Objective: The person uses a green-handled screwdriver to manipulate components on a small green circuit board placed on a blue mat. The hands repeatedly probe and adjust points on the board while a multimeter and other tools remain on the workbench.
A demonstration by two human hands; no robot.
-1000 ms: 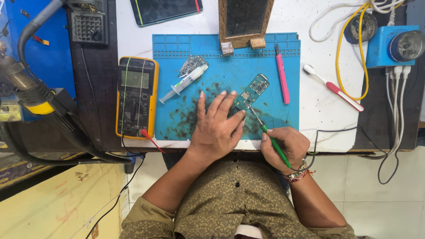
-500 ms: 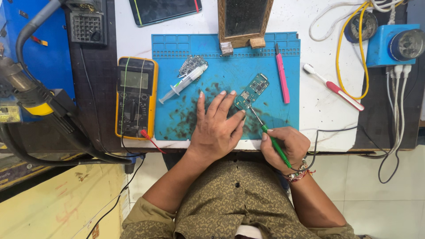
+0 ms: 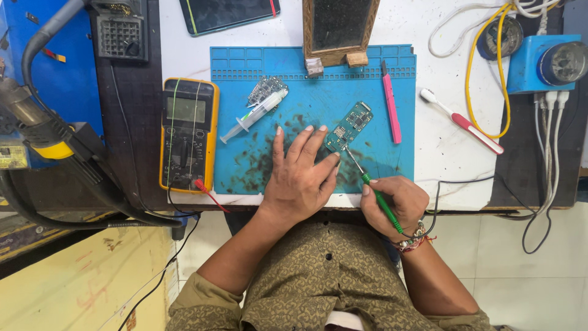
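Observation:
A small green circuit board [image 3: 350, 124] lies on the blue work mat [image 3: 380, 165]. My left hand [image 3: 298, 178] rests flat on the mat, fingers spread, with its fingertips against the board's lower left end. In my right hand [image 3: 393, 205] is a green-handled soldering iron [image 3: 373, 191], gripped like a pen; its thin metal tip touches the board's lower edge. A dark cable runs from the iron off to the right.
A yellow multimeter [image 3: 187, 133] lies left of the mat. A syringe [image 3: 254, 115] and a second board [image 3: 264, 89] sit at the mat's upper left. A pink tool [image 3: 391, 107], a toothbrush [image 3: 462, 121], a wooden-framed holder [image 3: 338, 29] and a blue device [image 3: 545, 61] are around.

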